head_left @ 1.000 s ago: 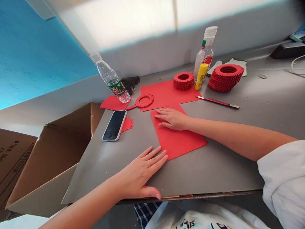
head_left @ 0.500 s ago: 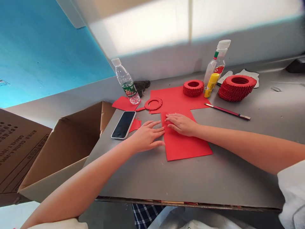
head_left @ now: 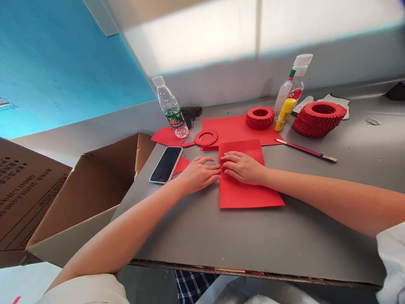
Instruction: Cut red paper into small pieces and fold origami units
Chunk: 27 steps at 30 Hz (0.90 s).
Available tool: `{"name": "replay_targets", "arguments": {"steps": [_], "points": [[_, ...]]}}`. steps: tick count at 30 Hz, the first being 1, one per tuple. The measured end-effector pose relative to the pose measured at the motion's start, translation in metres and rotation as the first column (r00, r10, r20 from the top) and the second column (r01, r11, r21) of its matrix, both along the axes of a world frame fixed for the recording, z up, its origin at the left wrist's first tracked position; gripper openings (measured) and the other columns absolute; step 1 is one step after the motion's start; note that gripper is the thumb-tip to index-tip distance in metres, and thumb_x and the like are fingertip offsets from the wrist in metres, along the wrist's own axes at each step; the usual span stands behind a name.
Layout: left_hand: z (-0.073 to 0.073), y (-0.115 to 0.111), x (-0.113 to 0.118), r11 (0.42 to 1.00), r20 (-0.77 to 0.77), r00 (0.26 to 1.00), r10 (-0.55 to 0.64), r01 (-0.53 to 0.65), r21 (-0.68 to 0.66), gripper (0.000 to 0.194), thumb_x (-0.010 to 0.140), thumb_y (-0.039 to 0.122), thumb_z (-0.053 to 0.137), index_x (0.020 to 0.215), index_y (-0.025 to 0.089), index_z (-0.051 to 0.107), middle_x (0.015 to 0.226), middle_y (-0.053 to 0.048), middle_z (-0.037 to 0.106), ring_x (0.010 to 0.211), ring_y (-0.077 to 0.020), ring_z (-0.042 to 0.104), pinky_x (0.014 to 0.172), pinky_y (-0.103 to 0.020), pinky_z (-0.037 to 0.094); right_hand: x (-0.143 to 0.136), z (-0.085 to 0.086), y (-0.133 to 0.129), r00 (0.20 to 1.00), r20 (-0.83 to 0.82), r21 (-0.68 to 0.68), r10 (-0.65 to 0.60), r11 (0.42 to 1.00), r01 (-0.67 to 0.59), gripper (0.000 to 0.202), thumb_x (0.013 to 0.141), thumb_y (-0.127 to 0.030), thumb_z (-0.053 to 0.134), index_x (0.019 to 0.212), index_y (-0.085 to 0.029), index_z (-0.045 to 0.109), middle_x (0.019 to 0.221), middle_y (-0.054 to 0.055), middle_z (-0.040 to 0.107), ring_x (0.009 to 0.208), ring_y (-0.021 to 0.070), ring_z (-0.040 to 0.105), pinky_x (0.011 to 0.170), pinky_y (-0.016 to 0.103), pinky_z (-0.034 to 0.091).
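Observation:
A red paper sheet [head_left: 249, 196] lies on the grey table [head_left: 190, 236] in front of me. My right hand [head_left: 242, 168] rests flat on the sheet with its fingers spread, holding nothing. At the sheet's left edge my left hand [head_left: 202, 173] touches the table and the paper edge with its fingertips, fingers slightly apart and nothing held. Behind the sheet lies a larger red paper [head_left: 228, 124]. On its left part is a flat toothed red ring [head_left: 206, 137], and on its right stands a small stack of red rings [head_left: 260, 118].
A phone [head_left: 166, 164] and a water bottle [head_left: 174, 112] are at the left, beside an open cardboard box [head_left: 88, 190]. Toward the right are a glue stick [head_left: 285, 115], another bottle [head_left: 300, 76], a red-handled knife [head_left: 305, 150], white gloves [head_left: 343, 102] and a bigger ring stack [head_left: 319, 119].
The front sheet now lies straighter, its far edge showing over the larger paper. My left hand's fingers have drawn closer together at its left edge. The view has shifted slightly.

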<state>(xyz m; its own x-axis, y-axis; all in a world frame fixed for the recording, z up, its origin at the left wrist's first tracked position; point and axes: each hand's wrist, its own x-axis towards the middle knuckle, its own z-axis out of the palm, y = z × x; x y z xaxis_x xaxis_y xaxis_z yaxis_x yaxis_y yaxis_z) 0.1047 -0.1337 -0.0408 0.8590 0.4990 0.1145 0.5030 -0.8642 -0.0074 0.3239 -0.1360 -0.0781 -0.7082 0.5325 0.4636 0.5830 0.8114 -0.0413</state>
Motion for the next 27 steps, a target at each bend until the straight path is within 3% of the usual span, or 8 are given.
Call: {"name": "replay_targets", "arguments": {"steps": [5, 13, 16, 20, 27], "points": [[-0.003, 0.001, 0.000, 0.999, 0.020, 0.999, -0.026, 0.025, 0.042, 0.036, 0.091, 0.034, 0.033, 0.113, 0.019, 0.057, 0.112, -0.001, 0.061, 0.112, -0.0212, 0.043, 0.090, -0.037, 0.031, 0.000, 0.002, -0.002, 1.000, -0.003, -0.075, 0.017, 0.997, -0.017, 0.029, 0.088, -0.027, 0.036, 0.095, -0.013, 0.061, 0.106, 0.012, 0.060, 0.098, 0.0204, 0.055, 0.087, 0.037, 0.044], [-0.003, -0.046, -0.007, 0.990, 0.019, 0.996, -0.088, 0.085, 0.108, 0.035, 0.090, 0.030, 0.035, 0.114, 0.015, 0.055, 0.117, -0.005, 0.058, 0.109, -0.0222, 0.045, 0.089, -0.037, 0.033, 0.005, 0.007, -0.031, 0.984, 0.031, -0.182, 0.176, 0.969, -0.167, 0.034, 0.085, -0.037, 0.044, 0.105, -0.014, 0.057, 0.117, 0.013, 0.056, 0.109, 0.0216, 0.050, 0.094, 0.038, 0.039], [-0.003, -0.050, -0.010, 0.991, 0.018, 0.997, -0.071, 0.069, 0.110, 0.036, 0.090, 0.031, 0.035, 0.117, 0.016, 0.053, 0.120, -0.004, 0.056, 0.112, -0.0229, 0.043, 0.089, -0.036, 0.033, 0.006, 0.007, -0.036, 0.978, 0.046, -0.199, 0.203, 0.961, -0.190, 0.038, 0.084, -0.039, 0.044, 0.110, -0.014, 0.055, 0.120, 0.013, 0.054, 0.112, 0.0222, 0.048, 0.097, 0.039, 0.037], [-0.002, -0.033, -0.011, 0.991, 0.003, 0.999, -0.053, 0.053, 0.125, 0.035, 0.091, 0.032, 0.034, 0.115, 0.018, 0.055, 0.115, -0.002, 0.059, 0.109, -0.0222, 0.044, 0.085, -0.036, 0.033, 0.006, 0.007, -0.035, 0.980, 0.054, -0.195, 0.192, 0.964, -0.179, 0.039, 0.084, -0.040, 0.044, 0.109, -0.013, 0.056, 0.120, 0.013, 0.054, 0.112, 0.0230, 0.048, 0.098, 0.039, 0.036], [-0.004, 0.020, -0.006, 0.979, -0.048, 0.999, -0.004, 0.013, 0.202, 0.034, 0.092, 0.031, 0.030, 0.107, 0.019, 0.059, 0.110, -0.001, 0.062, 0.106, -0.0216, 0.046, 0.084, -0.035, 0.032, 0.005, 0.009, -0.036, 0.980, 0.035, -0.226, 0.195, 0.957, -0.182, 0.035, 0.083, -0.038, 0.045, 0.107, -0.015, 0.056, 0.119, 0.013, 0.055, 0.113, 0.0222, 0.048, 0.096, 0.040, 0.037]]}}
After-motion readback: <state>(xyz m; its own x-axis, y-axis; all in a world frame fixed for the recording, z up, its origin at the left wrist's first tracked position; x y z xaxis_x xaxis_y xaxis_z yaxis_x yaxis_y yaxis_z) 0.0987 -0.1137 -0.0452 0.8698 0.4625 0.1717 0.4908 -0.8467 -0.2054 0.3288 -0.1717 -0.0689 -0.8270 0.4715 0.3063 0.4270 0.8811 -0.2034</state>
